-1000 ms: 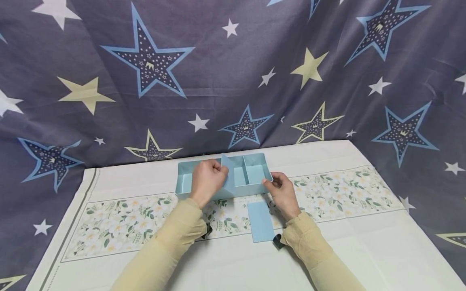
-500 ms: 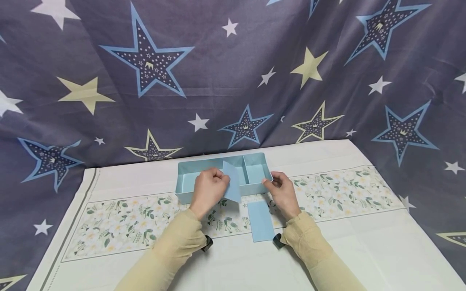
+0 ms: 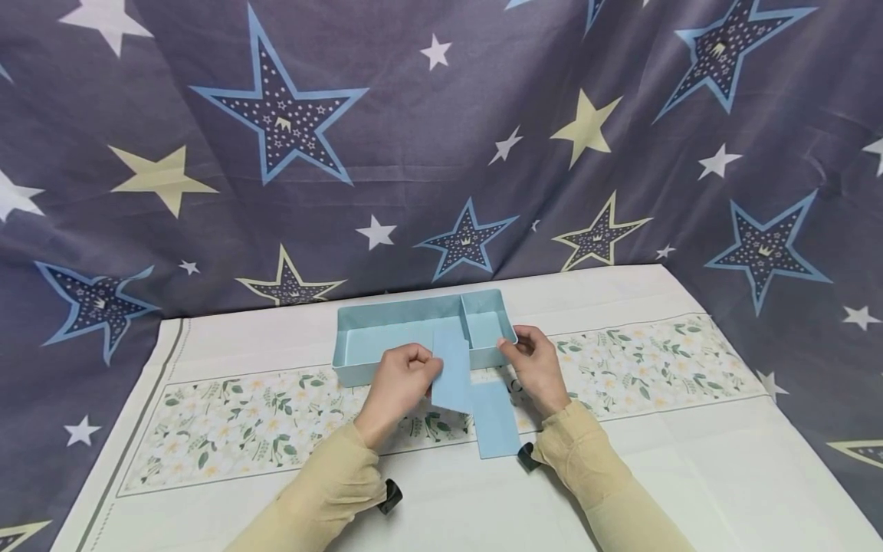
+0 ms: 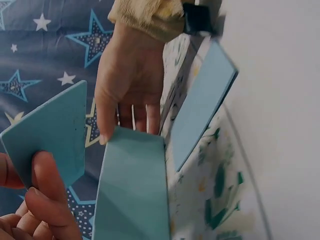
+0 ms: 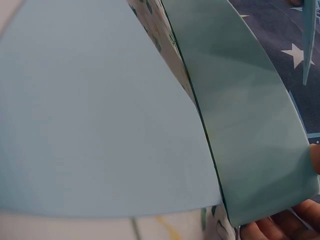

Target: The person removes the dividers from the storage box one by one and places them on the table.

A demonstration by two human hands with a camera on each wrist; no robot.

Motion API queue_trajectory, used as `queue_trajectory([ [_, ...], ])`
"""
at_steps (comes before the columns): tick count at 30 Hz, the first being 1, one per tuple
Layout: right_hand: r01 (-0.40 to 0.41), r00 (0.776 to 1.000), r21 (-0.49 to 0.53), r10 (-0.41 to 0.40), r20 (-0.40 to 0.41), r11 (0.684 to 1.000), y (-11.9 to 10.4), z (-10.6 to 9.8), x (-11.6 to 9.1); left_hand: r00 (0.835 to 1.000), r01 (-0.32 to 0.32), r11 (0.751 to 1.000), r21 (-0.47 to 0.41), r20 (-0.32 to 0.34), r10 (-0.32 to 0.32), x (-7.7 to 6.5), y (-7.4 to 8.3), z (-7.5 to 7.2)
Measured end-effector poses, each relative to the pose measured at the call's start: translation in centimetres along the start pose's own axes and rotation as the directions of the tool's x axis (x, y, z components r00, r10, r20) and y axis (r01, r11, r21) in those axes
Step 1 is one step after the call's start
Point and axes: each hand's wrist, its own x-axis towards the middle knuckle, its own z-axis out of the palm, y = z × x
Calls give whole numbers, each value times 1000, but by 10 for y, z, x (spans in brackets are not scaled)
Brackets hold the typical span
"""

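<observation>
Panel (image 3: 451, 374), flat, rectangular and light blue, raised off the bench (image 3: 717, 468) in front of a long, open, blue-green, seemingly plastic box (image 3: 355, 374). My left grip (image 3: 398, 382), closed to a pinch at one edge, has hold of it, presumably to keep its faces free. My right grip (image 3: 538, 372) clasps the box's near right corner, likely to steady it. A second light-blue panel (image 3: 497, 425) lies flat nearer me, crowding the right; more room opens leftward.
</observation>
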Motion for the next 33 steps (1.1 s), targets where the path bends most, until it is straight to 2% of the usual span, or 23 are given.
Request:
queue_trajectory([
  [5,-9,1000,-4,9,-1,1000,-1,0,0,998,39,999,-25,47,-38,-10,-5,-1],
  [11,-40,999,19,39,17,999,-22,-5,-9,995,77,997,-16,70,-76,-17,-13,-1],
  [17,-77,996,34,75,46,996,-37,-8,-13,993,83,996,-29,86,-80,-24,-20,0],
  [25,-80,995,40,78,55,996,-39,-9,-13,994,83,996,-19,76,-82,-32,-28,1],
  [33,-58,997,37,57,48,998,-37,-8,-13,989,110,994,6,95,-110,-33,-40,2],
])
